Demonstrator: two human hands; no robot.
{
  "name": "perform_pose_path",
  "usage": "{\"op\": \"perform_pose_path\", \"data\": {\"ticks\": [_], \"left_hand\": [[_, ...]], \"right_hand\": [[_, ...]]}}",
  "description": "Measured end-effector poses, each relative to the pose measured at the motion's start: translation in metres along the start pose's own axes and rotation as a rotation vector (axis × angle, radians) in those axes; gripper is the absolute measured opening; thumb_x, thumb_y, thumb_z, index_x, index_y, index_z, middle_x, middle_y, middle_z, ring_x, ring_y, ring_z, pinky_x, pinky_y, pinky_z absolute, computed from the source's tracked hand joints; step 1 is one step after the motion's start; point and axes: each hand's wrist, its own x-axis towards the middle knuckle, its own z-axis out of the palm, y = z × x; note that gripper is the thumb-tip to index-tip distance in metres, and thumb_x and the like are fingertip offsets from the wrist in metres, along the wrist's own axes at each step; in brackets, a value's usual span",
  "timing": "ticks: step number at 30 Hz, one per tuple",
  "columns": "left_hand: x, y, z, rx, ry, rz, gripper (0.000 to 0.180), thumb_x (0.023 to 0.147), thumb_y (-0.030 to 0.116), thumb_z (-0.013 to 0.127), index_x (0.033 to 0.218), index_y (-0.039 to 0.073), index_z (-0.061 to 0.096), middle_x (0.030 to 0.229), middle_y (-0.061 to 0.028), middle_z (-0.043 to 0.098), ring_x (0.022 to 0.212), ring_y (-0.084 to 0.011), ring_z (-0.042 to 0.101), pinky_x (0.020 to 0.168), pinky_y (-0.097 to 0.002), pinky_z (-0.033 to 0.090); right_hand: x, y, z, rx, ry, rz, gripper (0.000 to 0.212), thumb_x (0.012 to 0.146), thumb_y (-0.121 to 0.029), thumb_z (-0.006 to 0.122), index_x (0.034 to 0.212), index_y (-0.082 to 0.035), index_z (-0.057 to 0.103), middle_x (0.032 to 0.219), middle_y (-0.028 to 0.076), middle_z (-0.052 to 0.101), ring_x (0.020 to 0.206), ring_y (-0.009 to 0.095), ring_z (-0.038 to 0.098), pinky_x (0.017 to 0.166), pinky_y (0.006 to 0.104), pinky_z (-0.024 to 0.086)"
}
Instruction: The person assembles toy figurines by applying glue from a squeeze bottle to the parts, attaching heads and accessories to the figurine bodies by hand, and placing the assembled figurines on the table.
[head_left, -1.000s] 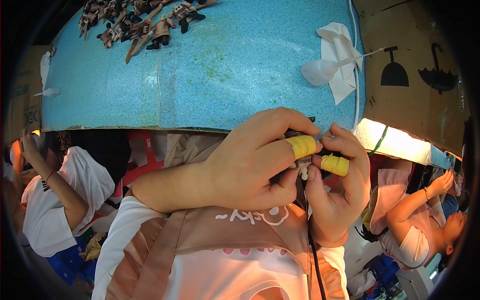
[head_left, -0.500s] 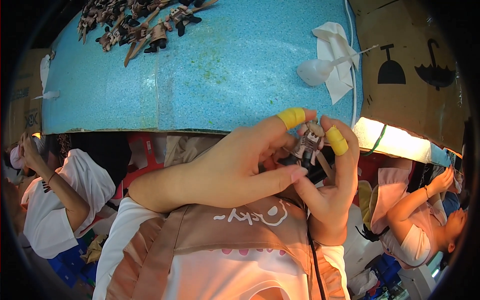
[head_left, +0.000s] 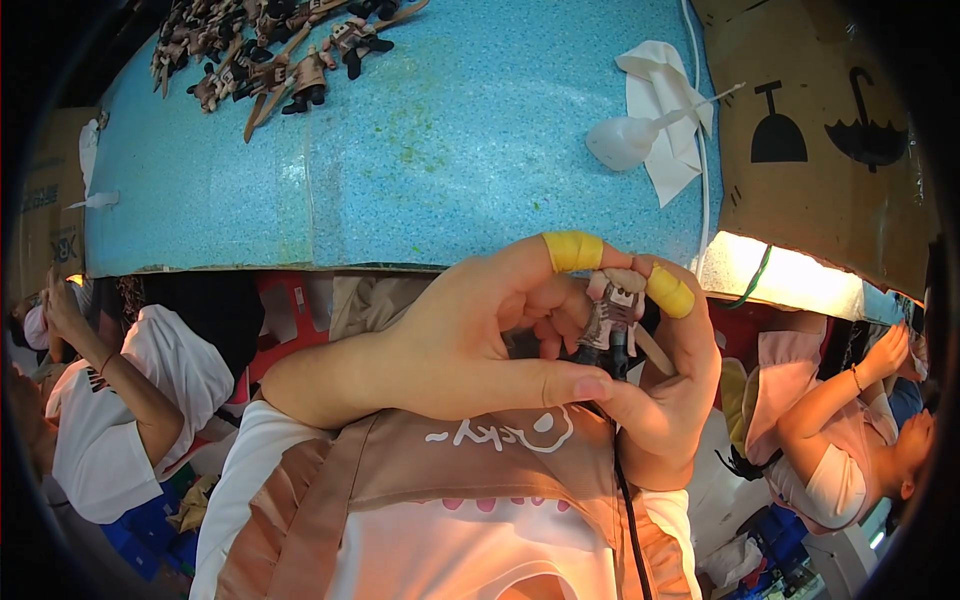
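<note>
Just beyond the table's near edge, a small figurine (head_left: 612,318) is held upright between my two hands. It has a brown-and-pinkish body and black boots. My left hand (head_left: 480,335) closes on it from the left, index finger arched over the head and thumb under the boots. From the right, my right hand (head_left: 672,370) curls round it, its index fingertip at the head and its thumb near the boots. Yellow tape wraps both index fingers. A thin brown strip (head_left: 655,352) shows beside the figurine, against my right hand.
Many similar figurines (head_left: 308,80) lie heaped at the far left of the blue table (head_left: 430,190). A white squeeze bottle with a thin nozzle (head_left: 620,143) rests on white paper (head_left: 670,172) at right, near a cable and a cardboard box (head_left: 815,215). Other people sit on both sides.
The figurine has turned from tilted to more upright and sits slightly lower. My right index finger has bent further over its head, and my left index finger has lowered.
</note>
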Motion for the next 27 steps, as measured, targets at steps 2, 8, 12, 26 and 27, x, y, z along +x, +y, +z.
{"op": "perform_pose_path", "data": {"ticks": [2, 8, 12, 26, 27], "left_hand": [[-0.002, 0.000, 0.001, -0.006, -0.012, 0.004, 0.067, 0.074, -0.001, 0.068, 0.131, -0.001, 0.032, 0.122, -0.0150, 0.048, 0.105, -0.0181, 0.053, 0.087, -0.0314, 0.044], [-0.001, -0.005, 0.001, 0.000, -0.056, 0.074, 0.068, 0.076, -0.002, 0.066, 0.132, -0.001, 0.029, 0.124, -0.0171, 0.046, 0.113, -0.0219, 0.048, 0.090, -0.0344, 0.043], [-0.002, -0.007, 0.001, 0.000, -0.054, 0.089, 0.067, 0.076, -0.002, 0.066, 0.132, 0.000, 0.029, 0.124, -0.0175, 0.046, 0.115, -0.0234, 0.047, 0.091, -0.0352, 0.042], [0.003, -0.019, -0.002, 0.124, 0.021, 0.184, 0.073, 0.082, 0.005, 0.059, 0.140, 0.009, 0.015, 0.113, -0.0090, 0.049, 0.096, -0.0134, 0.050, 0.079, -0.0271, 0.043], [0.003, -0.018, -0.001, 0.127, 0.025, 0.183, 0.073, 0.082, 0.005, 0.059, 0.140, 0.009, 0.015, 0.113, -0.0090, 0.049, 0.096, -0.0134, 0.050, 0.079, -0.0271, 0.043]], "right_hand": [[0.000, 0.002, -0.003, -0.032, -0.023, -0.059, 0.066, 0.060, -0.014, 0.080, 0.115, 0.006, 0.048, 0.108, 0.017, 0.049, 0.094, 0.024, 0.054, 0.080, 0.0316, 0.045], [-0.006, 0.004, -0.003, 0.030, 0.015, -0.026, 0.068, 0.058, -0.017, 0.080, 0.114, 0.005, 0.048, 0.107, 0.017, 0.049, 0.093, 0.024, 0.054, 0.079, 0.0329, 0.045], [-0.007, 0.001, -0.002, 0.050, 0.029, 0.050, 0.067, 0.057, -0.015, 0.079, 0.113, 0.005, 0.048, 0.106, 0.018, 0.049, 0.092, 0.024, 0.054, 0.079, 0.0330, 0.045], [-0.004, -0.001, 0.000, -0.112, 0.088, 0.117, 0.046, 0.061, -0.005, 0.072, 0.103, 0.002, 0.054, 0.105, 0.014, 0.056, 0.096, 0.031, 0.054, 0.085, 0.0374, 0.043], [-0.001, 0.000, 0.001, -0.108, 0.086, 0.117, 0.046, 0.061, -0.005, 0.072, 0.103, 0.002, 0.054, 0.105, 0.014, 0.056, 0.096, 0.031, 0.054, 0.085, 0.0374, 0.043]]}}
